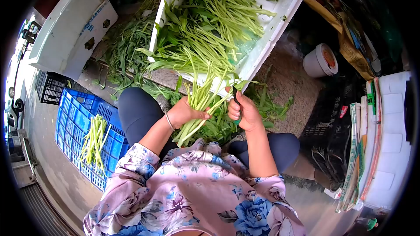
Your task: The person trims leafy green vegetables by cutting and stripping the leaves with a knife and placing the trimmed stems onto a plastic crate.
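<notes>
My left hand (184, 113) is wrapped round a bunch of pale green stems (202, 98) in front of my lap. Just right of the bunch, my right hand (243, 110) is closed on a small knife (236, 96) with a dark blade, its thumb near one stem's end. Beyond both hands, a white foam box (273, 43) holds many long leafy greens (205, 26). Loose leaves (218, 129) lie below my hands, between my knees.
At left, a blue crate (70, 122) bears a bundle of stems (95, 142). Behind it are a black crate (51, 88) and a white foam box (65, 26). Leafy piles (131, 48) cover the ground. A white bucket (317, 61) and black crates (326, 126) are at right.
</notes>
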The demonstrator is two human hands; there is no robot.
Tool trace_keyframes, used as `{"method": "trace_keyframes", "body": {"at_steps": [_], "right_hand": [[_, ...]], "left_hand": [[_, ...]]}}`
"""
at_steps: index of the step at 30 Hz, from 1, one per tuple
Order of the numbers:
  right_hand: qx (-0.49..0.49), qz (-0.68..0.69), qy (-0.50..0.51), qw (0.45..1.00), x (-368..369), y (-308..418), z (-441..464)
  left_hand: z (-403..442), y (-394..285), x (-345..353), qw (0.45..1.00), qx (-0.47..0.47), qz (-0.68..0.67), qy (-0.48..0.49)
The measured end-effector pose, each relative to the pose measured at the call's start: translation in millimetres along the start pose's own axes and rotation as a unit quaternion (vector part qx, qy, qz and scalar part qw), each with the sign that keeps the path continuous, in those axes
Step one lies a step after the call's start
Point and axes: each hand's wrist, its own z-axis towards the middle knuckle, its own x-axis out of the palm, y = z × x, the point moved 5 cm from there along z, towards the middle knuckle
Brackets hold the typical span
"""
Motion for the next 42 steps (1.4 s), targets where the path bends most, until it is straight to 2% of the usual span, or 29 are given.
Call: {"method": "trace_keyframes", "body": {"at_steps": [1,3,5,7,9,11,12,14,15,17,19,21,22,24,28,30,31,32,33,34,36,37,39,42], "right_hand": [[0.004,-0.002,0.002,1.0,-0.9,-0.2,2.0],[0.004,-0.099,-0.078,0.992,-10.5,-0.4,3.4],[-0.002,-0.128,-0.099,0.987,-10.8,-3.1,3.4],[0.001,-0.209,-0.161,0.965,-21.9,-5.1,2.7],[-0.034,-0.233,-0.222,0.946,-30.8,3.5,-1.0],[0.051,-0.42,-0.204,0.883,-40.0,5.9,-3.3],[0.056,-0.423,-0.204,0.881,-38.8,5.0,-2.7],[0.23,-0.564,-0.019,0.793,-29.5,-15.1,-2.5],[0.235,-0.567,-0.019,0.789,-38.0,-17.8,5.7],[0.024,-0.649,-0.094,0.754,-53.3,-1.8,41.4],[0.015,-0.663,-0.227,0.713,-24.7,22.0,76.8],[-0.091,-0.729,-0.24,0.635,-25.9,24.3,117.8],[-0.091,-0.729,-0.236,0.636,-30.0,19.0,134.2],[-0.058,-0.806,-0.246,0.535,-32.6,9.3,155.5],[-0.021,-0.816,-0.241,0.525,-30.9,11.6,161.2],[-0.018,-0.777,-0.199,0.597,-27.9,20.5,150.2],[-0.016,-0.777,-0.202,0.596,-25.6,26.2,139.7],[0.0,-0.645,-0.192,0.74,-25.6,27.6,127.8],[0.013,-0.488,-0.174,0.855,-21.7,27.8,115.4],[0.011,-0.489,-0.176,0.854,-12.2,33.9,99.5],[0.057,-0.317,-0.149,0.935,3.3,31.5,67.1],[0.054,-0.318,-0.149,0.935,1.8,28.7,54.0],[0.074,-0.176,-0.096,0.977,1.8,15.9,30.0],[0.077,-0.081,-0.04,0.993,7.7,-7.5,3.5]], "left_hand": [[-0.9,1.6,-0.5,1.0,-0.016,-0.009,0.008],[0.6,6.1,-6.1,0.999,-0.016,-0.041,0.016],[-0.6,7.9,-9.5,0.995,-0.029,-0.093,0.021],[-2.4,9.7,-15.3,0.994,-0.042,-0.103,0.012],[-5.6,8.8,-22.0,0.989,-0.029,-0.14,0.027],[-9.8,5.1,-30.7,0.982,-0.019,-0.186,0.007],[-10.5,-0.7,-33.9,0.975,0.006,-0.223,-0.008],[-7.7,-3.4,-43.9,0.961,0.038,-0.27,-0.039],[-4.5,-6.5,-45.7,0.945,0.07,-0.316,-0.045],[-1.5,-11.6,-51.9,0.922,0.117,-0.361,-0.081],[0.9,-10.8,-56.6,0.912,0.129,-0.378,-0.09],[3.4,-6.0,-63.1,0.905,0.132,-0.393,-0.101],[4.6,-5.7,-64.7,0.903,0.142,-0.396,-0.091],[3.2,-6.8,-66.7,0.898,0.144,-0.401,-0.109],[0.3,-10.1,-69.8,0.886,0.143,-0.416,-0.145],[2.5,-1.9,-73.4,0.886,0.128,-0.417,-0.158],[2.5,-2.9,-71.9,0.886,0.125,-0.418,-0.156],[1.8,-5.8,-70.7,0.884,0.126,-0.42,-0.161],[2.0,-8.1,-69.9,0.882,0.127,-0.422,-0.166],[3.5,-8.5,-69.9,0.883,0.13,-0.418,-0.171],[8.3,-0.6,-67.6,0.892,0.104,-0.404,-0.176],[9.7,3.0,-65.4,0.9,0.075,-0.389,-0.182],[11.2,1.2,-55.2,0.904,0.083,-0.376,-0.186],[16.0,-2.0,-27.9,0.936,0.055,-0.337,-0.085]]}}
